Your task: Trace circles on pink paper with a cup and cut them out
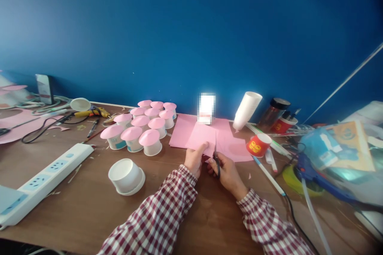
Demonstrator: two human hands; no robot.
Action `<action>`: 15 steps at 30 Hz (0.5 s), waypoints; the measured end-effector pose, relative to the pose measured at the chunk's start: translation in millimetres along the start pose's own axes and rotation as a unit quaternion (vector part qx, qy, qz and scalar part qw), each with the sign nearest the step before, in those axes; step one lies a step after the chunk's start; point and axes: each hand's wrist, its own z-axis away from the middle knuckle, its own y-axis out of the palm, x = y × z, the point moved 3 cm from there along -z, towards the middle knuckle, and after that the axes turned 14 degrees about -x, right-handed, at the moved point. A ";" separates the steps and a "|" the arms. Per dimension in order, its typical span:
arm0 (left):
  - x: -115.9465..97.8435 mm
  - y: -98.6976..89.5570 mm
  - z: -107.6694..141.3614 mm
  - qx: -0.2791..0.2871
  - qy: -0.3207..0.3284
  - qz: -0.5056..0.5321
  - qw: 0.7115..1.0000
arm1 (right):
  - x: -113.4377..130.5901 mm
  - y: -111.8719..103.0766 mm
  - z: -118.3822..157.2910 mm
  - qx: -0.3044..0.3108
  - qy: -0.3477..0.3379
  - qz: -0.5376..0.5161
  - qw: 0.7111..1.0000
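Note:
My left hand (pixel 195 160) pinches the near edge of a pink paper sheet (pixel 201 136), thumb on top. Close beside it, my right hand (pixel 225 171) is closed round a pair of dark-handled scissors (pixel 218 165). The blades point away from me and lie at the right part of the held sheet, near its edge. Beneath are more pink sheets (pixel 180 130) flat on the table. Left of my hands stand several white cups with pink cone-shaped paper tops (pixel 150 138).
An upturned white tub (pixel 125 175) sits at front left, near a white power strip (pixel 56 179). Stacked paper cups (pixel 247 108) lean at the blue wall. A red cup (pixel 259 145), a marker (pixel 269 176) and a blue glue gun (pixel 320 179) lie to the right.

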 end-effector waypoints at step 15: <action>-1.1 -0.6 -1.3 -0.016 0.010 0.005 1.000 | -2.3 -2.5 -1.0 -0.001 -0.021 0.019 1.000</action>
